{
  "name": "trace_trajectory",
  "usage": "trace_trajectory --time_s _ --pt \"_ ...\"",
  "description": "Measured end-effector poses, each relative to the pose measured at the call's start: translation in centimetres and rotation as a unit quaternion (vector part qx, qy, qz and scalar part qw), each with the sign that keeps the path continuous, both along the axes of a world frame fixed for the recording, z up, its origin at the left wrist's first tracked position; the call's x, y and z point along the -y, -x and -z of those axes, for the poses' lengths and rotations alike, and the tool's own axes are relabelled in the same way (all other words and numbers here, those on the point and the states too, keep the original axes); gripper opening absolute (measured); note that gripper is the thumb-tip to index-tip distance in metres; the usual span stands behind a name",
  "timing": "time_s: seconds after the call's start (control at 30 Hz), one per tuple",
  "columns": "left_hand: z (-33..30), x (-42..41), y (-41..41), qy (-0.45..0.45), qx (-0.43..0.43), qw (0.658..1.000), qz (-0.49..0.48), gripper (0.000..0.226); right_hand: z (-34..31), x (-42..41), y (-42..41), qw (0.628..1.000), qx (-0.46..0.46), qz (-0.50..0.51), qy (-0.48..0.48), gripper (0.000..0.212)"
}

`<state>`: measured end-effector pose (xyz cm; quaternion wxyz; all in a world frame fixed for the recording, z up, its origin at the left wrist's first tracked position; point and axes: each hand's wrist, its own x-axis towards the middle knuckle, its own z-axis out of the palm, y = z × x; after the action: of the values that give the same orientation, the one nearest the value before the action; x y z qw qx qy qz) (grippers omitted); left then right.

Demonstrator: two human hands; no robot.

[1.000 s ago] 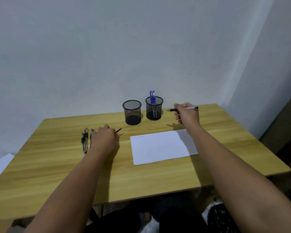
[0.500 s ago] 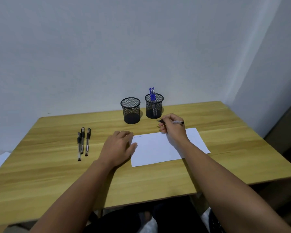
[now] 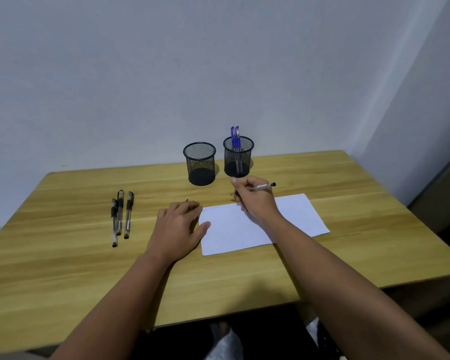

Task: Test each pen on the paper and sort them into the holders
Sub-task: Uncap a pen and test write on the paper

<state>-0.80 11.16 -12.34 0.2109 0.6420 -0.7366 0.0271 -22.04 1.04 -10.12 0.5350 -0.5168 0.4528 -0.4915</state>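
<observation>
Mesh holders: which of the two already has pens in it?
The right mesh holder, nearest the right hand; two blue-capped pens stand in it. The left mesh holder looks empty.

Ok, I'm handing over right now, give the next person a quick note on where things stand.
Right hand grips a pen at the far edge of the paper, tip hidden behind the fingers. Left hand lies flat at the paper's left edge, a small dark thing under its fingertips.
Right holder holds two blue pens; left holder looks empty.
Three black pens lie untested on the table to the left.
Left: test the held pen, sort it, then the three.
</observation>
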Motion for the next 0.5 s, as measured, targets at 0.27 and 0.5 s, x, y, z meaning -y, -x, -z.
trace_trajectory --time_s 0.27,0.5 --pt "0.2 0.2 -0.2 0.005 -0.003 1.0 -0.004 0.054 1.0 -0.1 0.0 0.999 -0.035 -0.012 -0.004 0.038" --pt "0.3 0.2 -0.2 0.011 -0.012 1.0 -0.004 0.052 1.6 0.2 0.0 0.997 -0.062 -0.033 -0.007 0.038"
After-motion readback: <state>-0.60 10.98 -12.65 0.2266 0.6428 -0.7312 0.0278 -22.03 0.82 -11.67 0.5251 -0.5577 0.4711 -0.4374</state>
